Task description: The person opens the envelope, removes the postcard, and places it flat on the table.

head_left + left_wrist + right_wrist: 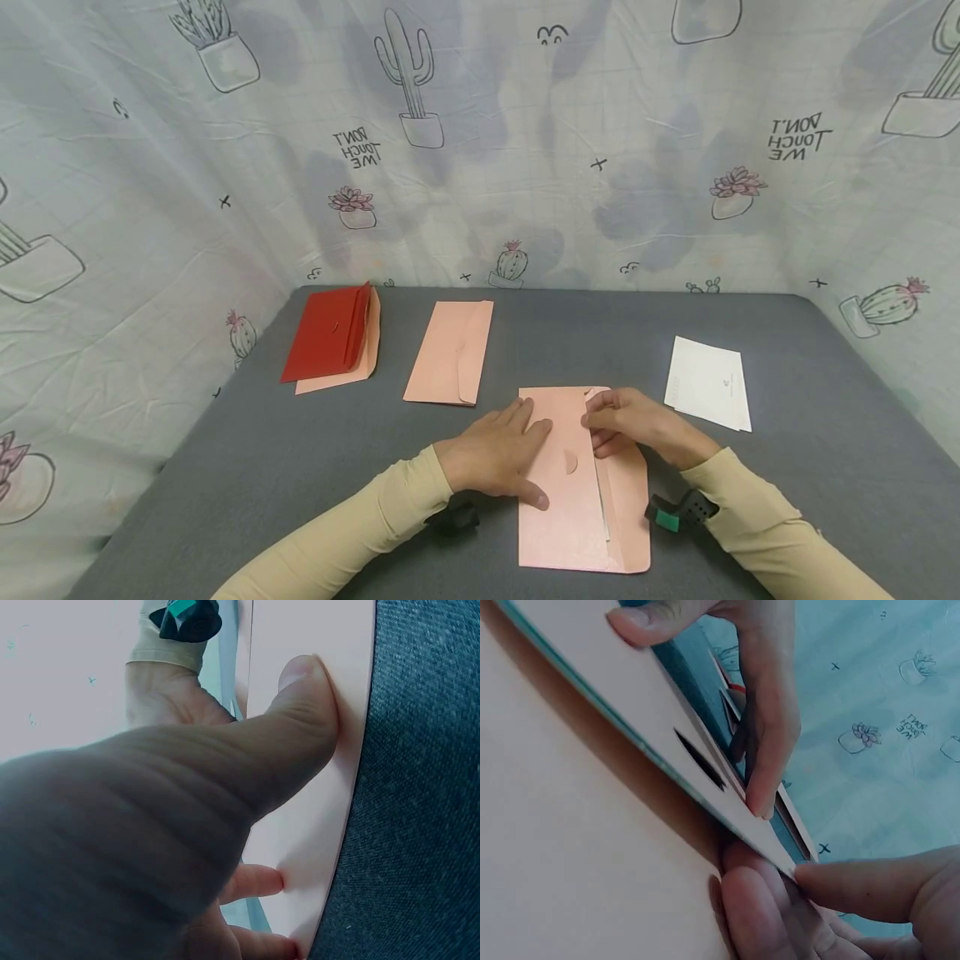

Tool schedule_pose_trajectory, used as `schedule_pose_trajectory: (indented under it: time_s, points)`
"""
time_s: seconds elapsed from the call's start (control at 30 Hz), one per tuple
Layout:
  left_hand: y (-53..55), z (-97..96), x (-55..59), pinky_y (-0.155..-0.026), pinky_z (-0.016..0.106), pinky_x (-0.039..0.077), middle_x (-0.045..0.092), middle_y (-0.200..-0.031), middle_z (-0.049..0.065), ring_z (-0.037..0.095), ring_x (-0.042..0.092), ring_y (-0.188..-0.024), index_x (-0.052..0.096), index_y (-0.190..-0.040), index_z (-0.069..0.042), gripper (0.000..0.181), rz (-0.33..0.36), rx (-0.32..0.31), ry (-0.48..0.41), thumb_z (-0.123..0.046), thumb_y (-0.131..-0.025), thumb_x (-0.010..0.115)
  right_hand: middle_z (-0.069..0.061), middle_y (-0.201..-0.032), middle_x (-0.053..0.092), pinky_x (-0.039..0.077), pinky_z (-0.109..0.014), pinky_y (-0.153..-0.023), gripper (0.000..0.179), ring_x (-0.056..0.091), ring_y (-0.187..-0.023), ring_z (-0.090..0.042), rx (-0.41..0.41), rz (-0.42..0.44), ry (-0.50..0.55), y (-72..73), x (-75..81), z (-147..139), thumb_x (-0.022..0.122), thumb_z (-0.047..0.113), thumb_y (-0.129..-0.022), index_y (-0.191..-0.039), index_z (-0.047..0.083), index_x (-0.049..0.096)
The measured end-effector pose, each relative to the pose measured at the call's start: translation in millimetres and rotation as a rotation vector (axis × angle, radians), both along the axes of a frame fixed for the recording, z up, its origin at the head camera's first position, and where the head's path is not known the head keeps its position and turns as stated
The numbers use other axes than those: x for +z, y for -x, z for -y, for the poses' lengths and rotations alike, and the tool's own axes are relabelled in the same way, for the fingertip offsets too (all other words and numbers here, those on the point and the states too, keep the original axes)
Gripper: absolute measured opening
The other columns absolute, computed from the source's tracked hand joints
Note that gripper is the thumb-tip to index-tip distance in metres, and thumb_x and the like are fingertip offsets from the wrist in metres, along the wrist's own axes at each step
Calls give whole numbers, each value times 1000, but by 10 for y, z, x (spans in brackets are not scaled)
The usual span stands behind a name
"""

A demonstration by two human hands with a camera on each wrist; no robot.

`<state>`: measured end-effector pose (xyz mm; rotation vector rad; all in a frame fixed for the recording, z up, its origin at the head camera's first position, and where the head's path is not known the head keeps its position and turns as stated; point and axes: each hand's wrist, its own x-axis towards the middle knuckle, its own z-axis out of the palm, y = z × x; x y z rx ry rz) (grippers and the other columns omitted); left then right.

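A pink envelope [558, 533] lies on the grey table, its flap [630, 508] unfolded to the right. My left hand [498, 450] rests on the envelope's left part, fingers spread and thumb pressing it, as the left wrist view shows too. At the opening, my right hand [626, 421] pinches the upper part of the envelope's edge. In the right wrist view the thumb [862, 889] is on the outer face and the fingers [754, 915] are behind the edge. A thin pale strip shows along the opening; what lies inside is mostly hidden.
Another pink envelope [442, 350] lies farther back. At the back left, a red envelope [318, 333] lies over a pink one [367, 358]. White cards [705, 379] lie at the right. A cactus-print cloth [480, 167] hangs behind the table.
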<state>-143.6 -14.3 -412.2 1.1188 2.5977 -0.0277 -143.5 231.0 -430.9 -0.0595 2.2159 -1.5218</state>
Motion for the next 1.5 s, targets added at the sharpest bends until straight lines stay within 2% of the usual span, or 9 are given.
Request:
schedule_pose_trajectory:
  time_s: [0.23,0.53,0.87,1.33,1.5]
  points:
    - [-8,-5,3,-122,46,32,24,-167,21,34,23,-157,34,-157,-14,104,-4,-1,2,-70,-78,73,-3,-73,64,61,-31,-67,45,68,-62,-10,19,-9,-9,-13,9,-5,64,19,-97,-129,-11,51]
    - [6,-11,-3,-123,46,32,22,-167,20,34,21,-157,33,-158,-15,103,4,6,5,-69,-79,73,-3,-70,63,60,-32,-65,60,66,-55,-12,-19,-48,-39,-47,22,72,66,14,-95,-141,-13,37]
    - [3,-6,-8,-123,46,32,22,-167,20,34,21,-157,34,-158,-15,103,12,3,3,-69,-79,73,-6,-70,62,56,-32,-55,55,62,-51,-14,-30,-67,-55,-71,17,111,64,11,-97,-138,-2,28]
    - [4,-2,-13,-123,46,31,22,-168,20,34,20,-157,33,-158,-16,103,21,5,0,-68,-79,73,-5,-68,60,56,-32,-55,48,62,-53,-15,1,-113,-67,-97,28,127,59,10,-99,-134,-2,28]
    - [4,-1,-12,-123,46,31,21,-168,19,33,20,-158,32,-158,-16,103,19,5,5,-69,-79,73,-4,-70,57,57,-31,-56,48,62,-54,-14,25,-111,-20,-69,-1,98,58,10,-100,-134,-2,27]
